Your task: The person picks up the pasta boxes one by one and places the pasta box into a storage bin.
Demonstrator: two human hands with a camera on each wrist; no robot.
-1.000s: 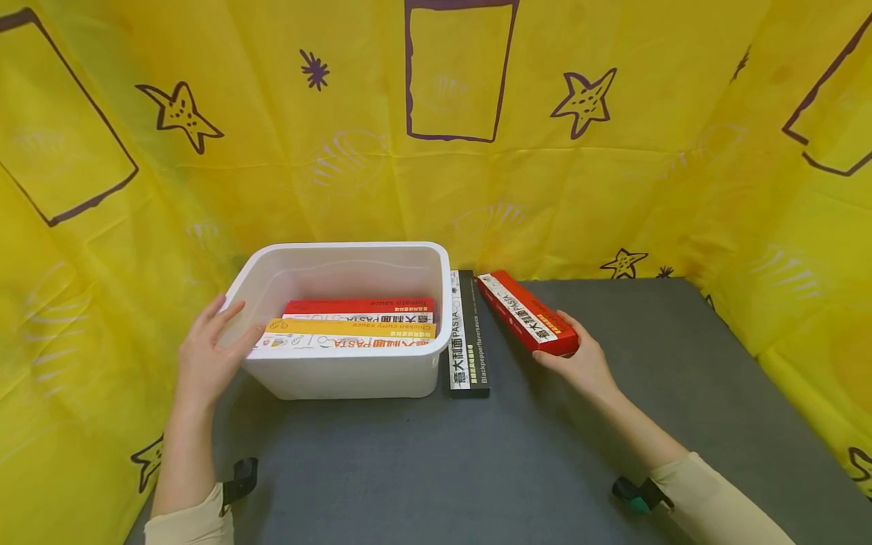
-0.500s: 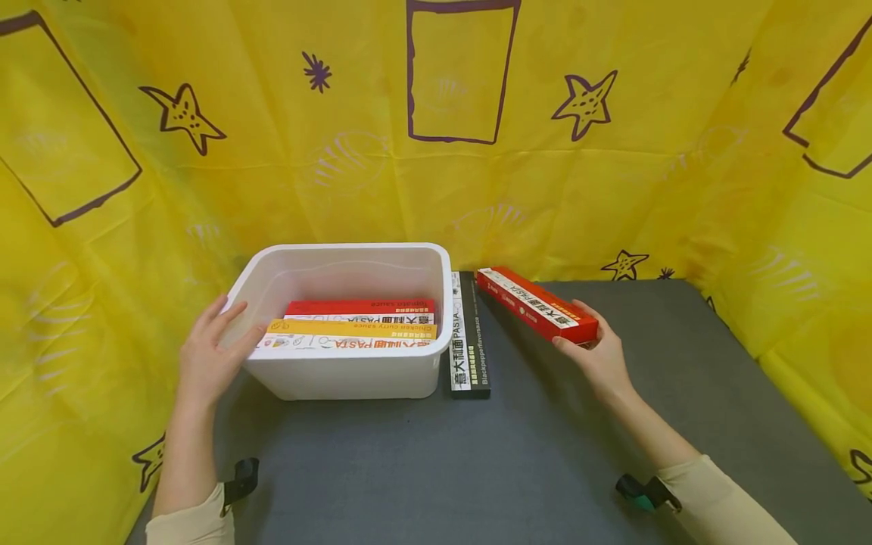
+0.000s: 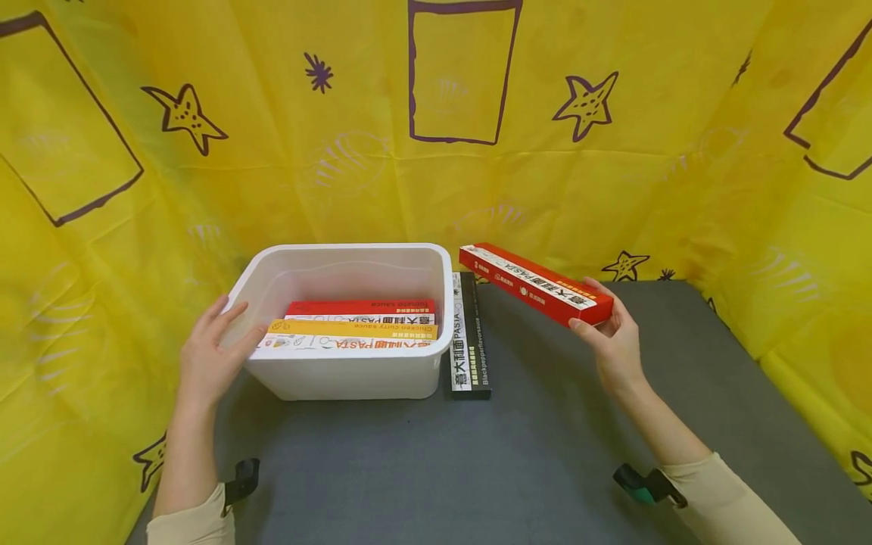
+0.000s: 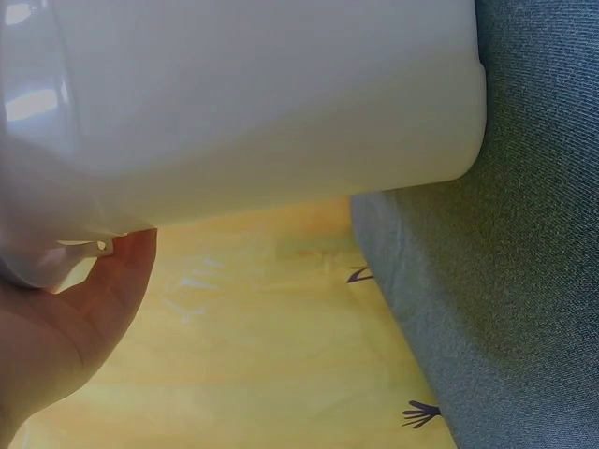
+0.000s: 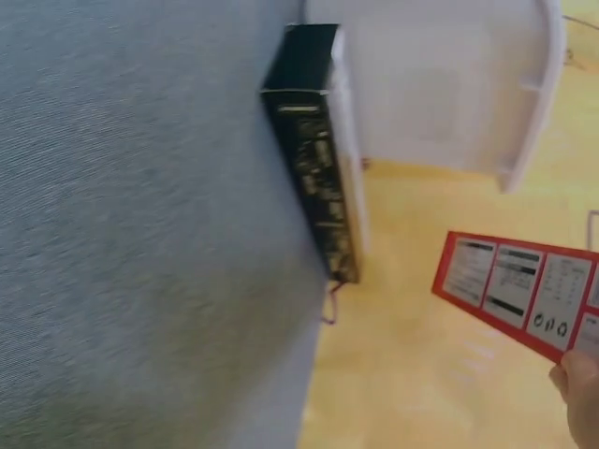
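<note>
In the head view my right hand (image 3: 618, 348) grips the near end of a red and white pasta box (image 3: 534, 281). The box is held up off the table, tilted, its far end pointing back and left. Its printed side (image 5: 515, 290) faces the right wrist camera. At the left, my left hand (image 3: 213, 356) holds the rim of a white plastic bin (image 3: 347, 378), fingers and thumb around the edge. Inside that bin lie a yellow pasta box (image 3: 354, 334) and, behind it, a red one (image 3: 361, 307); anything beneath is hidden.
A black pasta box (image 3: 471, 341) stands on the grey table (image 3: 409, 469) against the bin's right side. Yellow patterned cloth (image 3: 354, 189) hangs behind and along both sides of the table.
The right hand has lifted the red pasta box off the table and moved slightly right, with its far end swinging up and left. The left hand and bin stay in place.
</note>
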